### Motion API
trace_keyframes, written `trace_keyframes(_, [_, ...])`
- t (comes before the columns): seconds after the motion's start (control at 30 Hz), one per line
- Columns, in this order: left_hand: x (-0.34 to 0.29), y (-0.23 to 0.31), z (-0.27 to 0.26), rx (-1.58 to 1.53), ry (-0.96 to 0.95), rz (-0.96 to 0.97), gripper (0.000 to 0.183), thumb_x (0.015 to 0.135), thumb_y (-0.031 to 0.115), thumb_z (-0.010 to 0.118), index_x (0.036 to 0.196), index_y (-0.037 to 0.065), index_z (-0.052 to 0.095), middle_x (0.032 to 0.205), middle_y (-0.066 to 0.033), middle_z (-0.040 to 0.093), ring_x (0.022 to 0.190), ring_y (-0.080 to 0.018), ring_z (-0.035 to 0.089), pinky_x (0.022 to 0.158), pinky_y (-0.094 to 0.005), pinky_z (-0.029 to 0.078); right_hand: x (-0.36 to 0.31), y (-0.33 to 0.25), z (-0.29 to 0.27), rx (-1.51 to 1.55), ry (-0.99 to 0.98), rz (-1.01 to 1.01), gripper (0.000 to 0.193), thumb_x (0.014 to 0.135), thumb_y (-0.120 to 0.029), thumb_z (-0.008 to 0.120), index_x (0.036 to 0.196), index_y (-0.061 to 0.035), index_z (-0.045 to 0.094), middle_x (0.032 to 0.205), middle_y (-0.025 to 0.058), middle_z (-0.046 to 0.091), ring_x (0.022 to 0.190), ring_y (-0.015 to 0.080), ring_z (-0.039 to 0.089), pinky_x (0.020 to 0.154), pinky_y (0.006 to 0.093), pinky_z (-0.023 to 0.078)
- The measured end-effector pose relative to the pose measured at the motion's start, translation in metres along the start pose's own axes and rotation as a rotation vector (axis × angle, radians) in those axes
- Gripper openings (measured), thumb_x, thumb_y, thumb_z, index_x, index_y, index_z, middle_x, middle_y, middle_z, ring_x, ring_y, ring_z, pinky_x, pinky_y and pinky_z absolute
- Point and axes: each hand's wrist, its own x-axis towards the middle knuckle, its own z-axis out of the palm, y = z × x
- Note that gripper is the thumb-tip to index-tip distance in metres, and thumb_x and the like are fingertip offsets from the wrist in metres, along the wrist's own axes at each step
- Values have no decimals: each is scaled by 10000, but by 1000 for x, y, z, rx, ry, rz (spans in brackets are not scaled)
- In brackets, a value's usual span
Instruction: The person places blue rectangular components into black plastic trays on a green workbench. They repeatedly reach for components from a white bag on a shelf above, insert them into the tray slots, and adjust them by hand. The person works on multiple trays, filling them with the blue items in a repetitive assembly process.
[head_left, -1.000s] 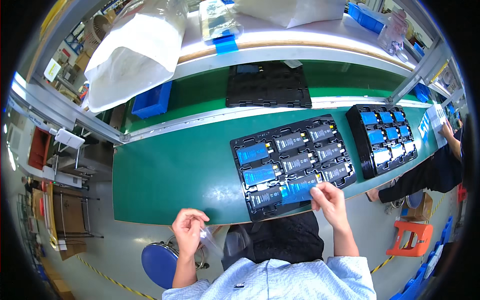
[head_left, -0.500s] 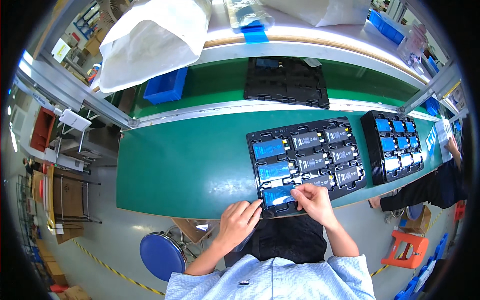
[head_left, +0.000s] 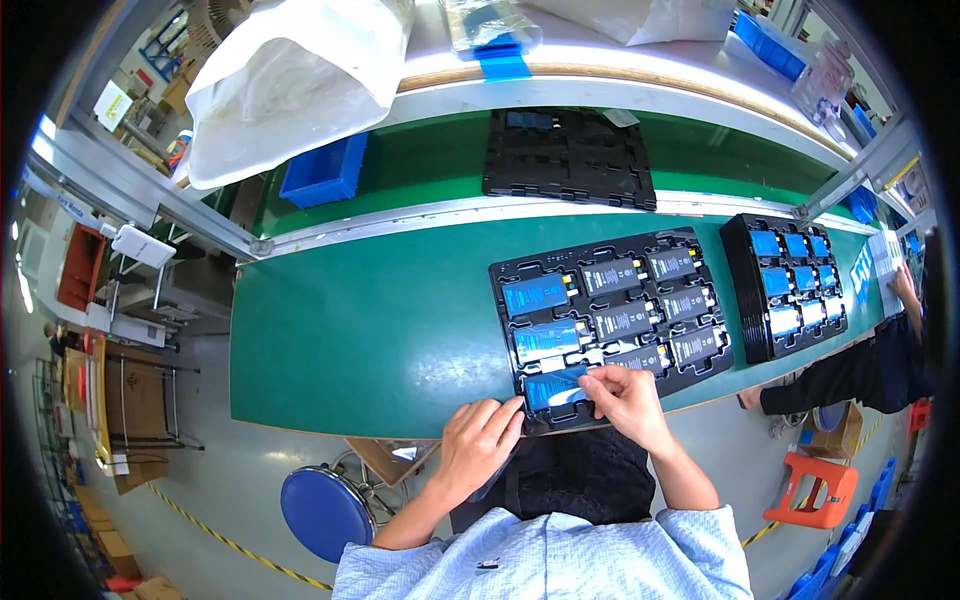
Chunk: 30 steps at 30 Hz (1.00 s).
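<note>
A black molded tray [head_left: 704,378] holds several flat batteries in rows near the table's front edge. The left column's batteries have blue faces, while the other columns show dark grey ones such as the middle battery [head_left: 622,321]. At the right end of the front-left battery, my right hand [head_left: 628,402] pinches the edge of its blue film [head_left: 552,391] between thumb and forefinger. My left hand [head_left: 482,440] has its fingers together, the tips at the tray's front-left edge; its thumb is mostly hidden.
A stack of black trays [head_left: 750,300] with blue-faced batteries stands to the right. Behind lie another black tray [head_left: 570,165] and a blue bin [head_left: 328,172]. A white bag [head_left: 290,95] overhangs the shelf. A co-worker's hand [head_left: 905,286] shows at the far right; a blue stool [head_left: 326,512] stands below left.
The view has shifted slightly. Both hands stay at the front-left part of the tray, with no clear movement of the batteries.
</note>
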Motion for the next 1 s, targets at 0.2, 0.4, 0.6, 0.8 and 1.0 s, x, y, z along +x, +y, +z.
trace_keyframes(0.2, [0, -1, 2, 59, -30, 78, 313, 744, 59, 709, 1056, 71, 686, 717, -50, 529, 656, -218, 574, 626, -363, 469, 0, 2, 1, -16, 9, -3, 224, 881, -159, 677, 943, 56, 687, 638, 68, 660, 512, 78, 600, 467, 232, 458])
trace_keyframes(0.4, [2, 3, 0, 138, -118, 105, 374, 719, 51, 693, 1091, 91, 685, 744, -48, 501, 690, -204, 563, 633, -352, 465, 0, -2, 4, -64, 48, -21, 205, 867, -145, 688, 918, 54, 692, 639, 84, 663, 501, 80, 592, 464, 244, 455])
trace_keyframes(0.6, [2, 5, 0, 178, -131, 109, 373, 727, 56, 687, 1098, 87, 682, 742, -49, 498, 694, -205, 564, 632, -352, 463, -1, 4, 12, -339, 175, -272, 169, 830, -129, 703, 848, 39, 694, 667, 111, 660, 532, 173, 623, 473, 296, 474])
trace_keyframes(0.8, [4, 7, -2, 158, -145, 98, 359, 742, 69, 686, 1100, 83, 670, 757, -60, 506, 712, -221, 570, 644, -355, 465, -10, -8, 23, -852, 385, -345, 351, 788, -283, 751, 980, -67, 552, 854, 109, 532, 602, 288, 637, 503, 383, 491])
trace_keyframes(1.0, [-33, -7, -50, -509, -314, -341, 338, 836, 71, 562, 1173, 58, 575, 846, -44, 483, 708, -137, 492, 654, -270, 410, 0, 29, -45, -603, 741, -287, 309, 844, -217, 727, 680, -24, 551, 646, 124, 567, 538, 275, 552, 498, 381, 425])
